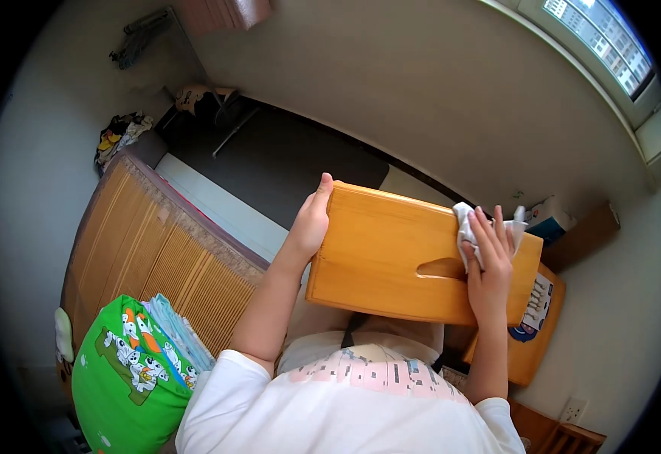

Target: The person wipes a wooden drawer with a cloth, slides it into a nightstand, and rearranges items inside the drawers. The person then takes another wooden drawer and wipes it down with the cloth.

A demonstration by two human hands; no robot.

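A varnished wooden panel [383, 250] with rounded edges and a hollowed grip slot [440, 268] is held up in front of my body, tilted. Whether it is a stool top, a drawer front or a box side I cannot tell. My left hand [314, 223] grips its left edge, thumb up and fingers partly hidden behind. On the right part of the panel my right hand [489, 265] presses a crumpled white cloth or wipe [464, 222] flat against the surface. The cloth bunches out on both sides of the fingers, and the hand covers one end of the slot.
A bed with a bamboo mat [172, 234] lies to the left, with a green cartoon-print pillow [130, 371] and folded light-blue fabric [175, 325]. Beside my right arm stands a small wooden cabinet [546, 344] with packaged items on top. A dark floor mat [285, 151] lies beyond, below the wall.
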